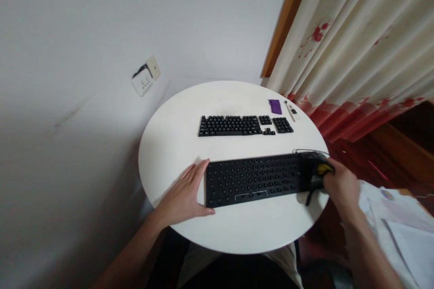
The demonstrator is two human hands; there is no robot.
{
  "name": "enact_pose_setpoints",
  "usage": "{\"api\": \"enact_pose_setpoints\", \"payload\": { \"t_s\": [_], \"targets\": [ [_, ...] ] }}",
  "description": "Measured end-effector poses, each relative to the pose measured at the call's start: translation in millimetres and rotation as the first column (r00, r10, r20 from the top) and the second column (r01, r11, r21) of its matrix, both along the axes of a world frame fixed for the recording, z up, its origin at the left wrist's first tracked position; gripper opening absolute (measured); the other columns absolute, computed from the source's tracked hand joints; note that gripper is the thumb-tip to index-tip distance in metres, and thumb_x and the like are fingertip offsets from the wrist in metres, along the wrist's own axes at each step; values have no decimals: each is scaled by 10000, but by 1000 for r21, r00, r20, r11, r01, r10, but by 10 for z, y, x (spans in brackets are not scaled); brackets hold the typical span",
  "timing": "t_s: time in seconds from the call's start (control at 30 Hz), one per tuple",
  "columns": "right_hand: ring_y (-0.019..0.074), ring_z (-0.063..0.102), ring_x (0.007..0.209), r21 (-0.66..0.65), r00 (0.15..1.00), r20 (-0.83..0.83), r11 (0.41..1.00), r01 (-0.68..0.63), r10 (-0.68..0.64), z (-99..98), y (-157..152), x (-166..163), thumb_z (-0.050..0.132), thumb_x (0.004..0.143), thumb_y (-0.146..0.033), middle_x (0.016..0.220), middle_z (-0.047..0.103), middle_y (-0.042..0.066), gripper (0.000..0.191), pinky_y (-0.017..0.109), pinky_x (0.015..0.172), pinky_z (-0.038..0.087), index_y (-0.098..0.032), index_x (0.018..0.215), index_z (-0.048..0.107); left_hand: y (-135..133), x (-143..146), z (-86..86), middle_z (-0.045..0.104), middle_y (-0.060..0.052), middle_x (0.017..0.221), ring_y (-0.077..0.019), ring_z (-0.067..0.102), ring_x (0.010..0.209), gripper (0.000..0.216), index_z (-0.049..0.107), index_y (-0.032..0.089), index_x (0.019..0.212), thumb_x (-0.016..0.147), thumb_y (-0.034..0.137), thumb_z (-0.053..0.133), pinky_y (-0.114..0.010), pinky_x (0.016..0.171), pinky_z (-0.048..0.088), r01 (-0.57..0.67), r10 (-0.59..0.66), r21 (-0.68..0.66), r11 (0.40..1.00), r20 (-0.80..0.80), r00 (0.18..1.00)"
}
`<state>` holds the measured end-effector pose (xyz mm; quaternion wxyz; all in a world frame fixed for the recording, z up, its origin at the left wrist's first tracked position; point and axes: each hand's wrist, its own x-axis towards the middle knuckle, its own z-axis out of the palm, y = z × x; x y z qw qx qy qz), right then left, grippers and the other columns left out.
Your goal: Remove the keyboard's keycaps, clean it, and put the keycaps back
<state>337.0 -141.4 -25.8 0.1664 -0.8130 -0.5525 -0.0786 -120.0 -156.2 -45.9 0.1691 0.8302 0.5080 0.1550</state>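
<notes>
A black keyboard base (251, 178) with its keycaps off lies slightly tilted across the front of the white table. My left hand (185, 194) spans its left end, thumb at the near corner and fingers at the far corner. Over the right end, my right hand (341, 185) is closed around a black and yellow brush-like tool (323, 170), blurred by motion, which covers part of the keys there. A thin cable (310, 150) runs behind that end. Behind the base, the removed black keycaps (230, 125) lie laid out in keyboard order.
On the round white table (169, 144), a purple cloth (275, 106) and a slim white tool (290, 112) lie at the back right. A wall with a socket (142, 82) stands behind. Curtains (339, 54) hang right, above papers (400, 221).
</notes>
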Motion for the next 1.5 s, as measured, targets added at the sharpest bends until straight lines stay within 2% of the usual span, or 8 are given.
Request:
{"api": "enact_pose_setpoints", "payload": {
  "t_s": [0.1,0.2,0.33,0.5,0.7,0.97,1.13,1.5],
  "targets": [
    [267,672,1025,158,956,-105,953,-257,275,-35,-70,-688,440,715,-57,1131,707,66,559,389,904,531,-222,1195,674,1,-1,-1,212,-172,1569,-366,273,1413,1288,20,196,1531,564,532,802,-518,1147,265,1,-1,-3,1000,5,1000],
    [236,554,1230,260,694,-195,719,-645,693,-110,-266,-1512,399,592,23,1237,658,34,705,409,1054,451,-211,1201,664,-4,1,6,221,-175,1565,-363,268,1416,1301,23,196,1529,550,523,815,-513,1151,262,-1,1,-14,1000,-6,1000],
    [200,474,1310,271,521,-209,561,-782,828,-168,-425,-2023,356,555,79,1281,632,34,790,421,1083,416,-200,1242,628,-13,5,20,231,-164,1563,-360,265,1417,1292,33,210,1526,545,487,827,-511,1153,270,-16,16,-13,1000,-3,1000],
    [268,509,1273,216,762,-92,760,-613,641,-149,-213,-1016,411,647,-11,1241,656,57,549,565,1123,278,-195,1083,688,-15,12,48,253,-158,1556,-372,310,1393,1273,66,225,1519,538,504,828,-536,1146,275,-17,17,-22,1000,18,1000],
    [350,597,1157,141,990,-70,983,-115,126,-96,-116,432,448,708,-121,1235,652,135,484,472,916,495,-176,1119,699,-11,24,65,270,-151,1547,-369,322,1386,1258,97,220,1515,531,497,832,-525,1145,286,-2,3,-15,1000,29,1000],
    [278,618,1139,296,850,-286,884,-361,442,-248,-222,-1196,470,738,-99,1245,651,99,530,452,1000,479,-175,1239,624,-27,20,76,257,-150,1554,-362,296,1402,1274,82,218,1520,532,484,842,-513,1146,293,-8,8,-16,1000,16,1000],
    [234,474,1306,374,513,-270,580,-724,815,-291,-522,-2332,419,636,76,1300,613,75,693,449,1082,416,-193,1245,610,-36,22,75,251,-147,1554,-337,269,1419,1295,37,224,1519,537,441,852,-499,1160,279,-4,4,0,1000,0,1000],
    [260,431,1320,271,649,-248,695,-666,719,-103,-279,-1758,401,636,43,1413,513,74,720,527,1087,373,-189,1297,566,-37,37,89,262,-166,1549,-353,288,1409,1301,66,220,1518,517,477,856,-513,1153,273,-16,17,-40,999,31,999]
  ]
}}
